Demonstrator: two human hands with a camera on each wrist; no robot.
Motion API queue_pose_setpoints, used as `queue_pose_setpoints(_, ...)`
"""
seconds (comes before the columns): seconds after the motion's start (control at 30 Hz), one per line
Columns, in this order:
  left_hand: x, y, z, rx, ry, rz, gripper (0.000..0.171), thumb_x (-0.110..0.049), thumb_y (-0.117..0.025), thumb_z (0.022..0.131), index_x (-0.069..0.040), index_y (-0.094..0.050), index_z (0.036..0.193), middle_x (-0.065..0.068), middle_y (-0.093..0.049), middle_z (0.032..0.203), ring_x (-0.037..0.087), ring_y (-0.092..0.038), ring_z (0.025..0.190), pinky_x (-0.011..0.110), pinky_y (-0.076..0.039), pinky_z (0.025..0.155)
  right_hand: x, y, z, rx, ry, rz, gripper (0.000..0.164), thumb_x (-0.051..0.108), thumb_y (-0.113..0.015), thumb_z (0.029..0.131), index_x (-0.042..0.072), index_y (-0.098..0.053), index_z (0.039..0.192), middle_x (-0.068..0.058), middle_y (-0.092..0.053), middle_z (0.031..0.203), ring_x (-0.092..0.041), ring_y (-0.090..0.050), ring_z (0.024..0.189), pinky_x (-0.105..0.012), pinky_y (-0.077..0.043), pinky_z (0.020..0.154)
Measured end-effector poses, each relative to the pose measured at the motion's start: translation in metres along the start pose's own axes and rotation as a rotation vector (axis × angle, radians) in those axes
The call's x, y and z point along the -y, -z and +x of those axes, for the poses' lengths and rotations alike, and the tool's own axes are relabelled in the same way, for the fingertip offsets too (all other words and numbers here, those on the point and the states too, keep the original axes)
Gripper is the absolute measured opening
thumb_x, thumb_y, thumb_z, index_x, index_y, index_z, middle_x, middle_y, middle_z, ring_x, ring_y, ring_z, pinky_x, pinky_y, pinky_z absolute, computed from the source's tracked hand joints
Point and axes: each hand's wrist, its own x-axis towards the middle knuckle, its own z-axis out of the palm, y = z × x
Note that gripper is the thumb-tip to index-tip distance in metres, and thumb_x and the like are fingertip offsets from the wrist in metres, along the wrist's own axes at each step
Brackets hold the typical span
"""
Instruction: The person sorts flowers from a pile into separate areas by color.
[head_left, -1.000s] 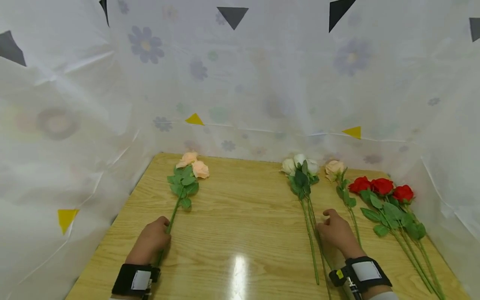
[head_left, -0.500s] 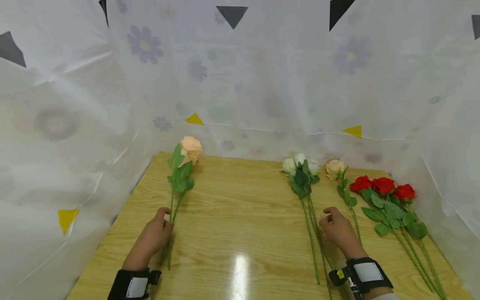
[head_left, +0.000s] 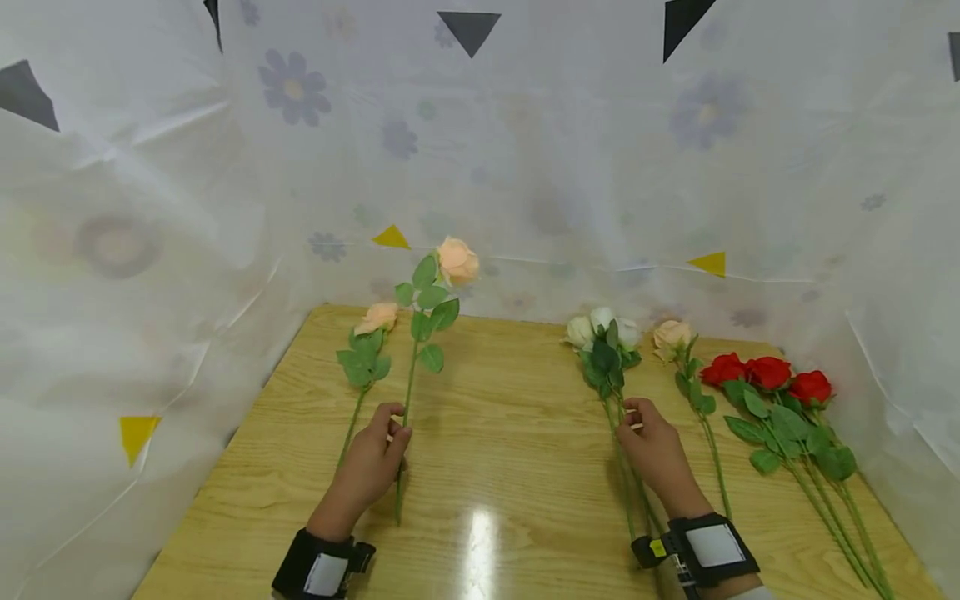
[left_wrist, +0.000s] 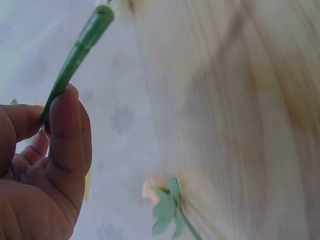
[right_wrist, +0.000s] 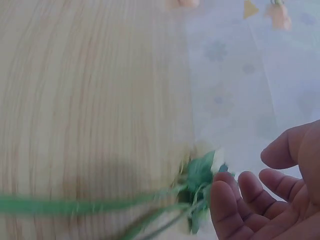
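Note:
My left hand (head_left: 369,454) pinches the green stem of a peach rose (head_left: 457,262), raised above the table with its bloom in front of the backdrop. In the left wrist view the stem's cut end (left_wrist: 102,15) sticks out past the thumb and fingers. A second peach rose (head_left: 377,317) lies on the table to the left of that hand. My right hand (head_left: 655,450) hovers over the stems of several white roses (head_left: 602,329). Its fingers are loosely bent and hold nothing, as the right wrist view shows, with the leaves (right_wrist: 200,172) beyond the fingertips.
Right of the white roses lies another peach rose (head_left: 671,337). Several red roses (head_left: 767,372) lie at the right side of the wooden table (head_left: 495,417). A pale flowered sheet (head_left: 540,150) hangs behind and at both sides.
My left hand has lifted one peach rose off the table and carried it rightward, leaving the other lying there. The right hand has shifted slightly left, toward the white rose stems.

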Motion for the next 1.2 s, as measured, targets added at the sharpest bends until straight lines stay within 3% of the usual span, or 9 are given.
queue_pose_setpoints(0.07, -0.008, -0.010, 0.002, 0.019, -0.024, -0.021, 0.026, -0.008, -0.050, 0.104, -0.004, -0.045, 0.130, 0.010, -0.056, 0.089, 0.018, -0.060, 0.057, 0.028, -0.045, 0.046, 0.006, -0.006, 0.000, 0.016, 0.016, 0.052, 0.041, 0.014, -0.047, 0.102, 0.002, -0.043, 0.141, -0.019, -0.054, 0.120, -0.024, -0.058, 0.092, -0.034, -0.049, 0.067)
queue_pose_setpoints(0.27, -0.030, -0.040, 0.007, 0.121, -0.081, -0.105, 0.027, -0.013, -0.047, 0.106, -0.004, -0.043, 0.131, 0.008, -0.055, 0.094, 0.025, -0.064, 0.064, 0.029, -0.048, 0.049, 0.030, -0.027, 0.000, 0.047, 0.038, 0.259, 0.036, 0.016, -0.051, 0.104, 0.005, -0.047, 0.137, -0.016, -0.052, 0.118, -0.029, -0.060, 0.099, -0.039, -0.054, 0.077)
queue_pose_setpoints(0.4, -0.041, -0.060, 0.006, 0.159, -0.136, -0.114, 0.025, -0.018, -0.047, 0.107, -0.004, -0.045, 0.128, 0.007, -0.057, 0.094, 0.018, -0.063, 0.063, 0.027, -0.048, 0.048, 0.051, -0.043, -0.003, 0.059, 0.065, 0.369, 0.028, 0.014, -0.055, 0.102, 0.006, -0.053, 0.129, -0.014, -0.054, 0.112, -0.030, -0.062, 0.096, -0.038, -0.055, 0.076)
queue_pose_setpoints(0.67, -0.052, -0.095, -0.002, 0.195, -0.182, -0.115, 0.013, -0.016, -0.050, 0.105, -0.006, -0.049, 0.115, -0.001, -0.057, 0.086, 0.007, -0.057, 0.058, 0.024, -0.046, 0.047, 0.081, -0.077, -0.015, 0.085, 0.117, 0.538, 0.023, 0.010, -0.060, 0.099, 0.005, -0.058, 0.121, -0.013, -0.057, 0.110, -0.027, -0.062, 0.092, -0.036, -0.054, 0.074)
queue_pose_setpoints(0.9, -0.057, -0.110, -0.005, 0.139, -0.220, -0.025, 0.007, -0.010, -0.056, 0.101, -0.007, -0.050, 0.104, -0.006, -0.051, 0.074, 0.001, -0.046, 0.057, 0.021, -0.041, 0.051, 0.089, -0.089, -0.019, 0.068, 0.064, 0.636, 0.035, 0.003, -0.064, 0.095, -0.002, -0.053, 0.128, -0.014, -0.057, 0.102, -0.019, -0.060, 0.084, -0.034, -0.054, 0.074)
queue_pose_setpoints(1.2, -0.060, -0.117, -0.006, 0.151, -0.216, -0.030, 0.011, -0.011, -0.059, 0.100, -0.009, -0.050, 0.105, -0.008, -0.049, 0.072, 0.001, -0.044, 0.056, 0.020, -0.039, 0.050, 0.086, -0.091, -0.019, 0.031, 0.059, 0.574, 0.034, 0.001, -0.060, 0.095, 0.004, -0.050, 0.127, -0.013, -0.053, 0.101, -0.021, -0.056, 0.079, -0.034, -0.054, 0.068)
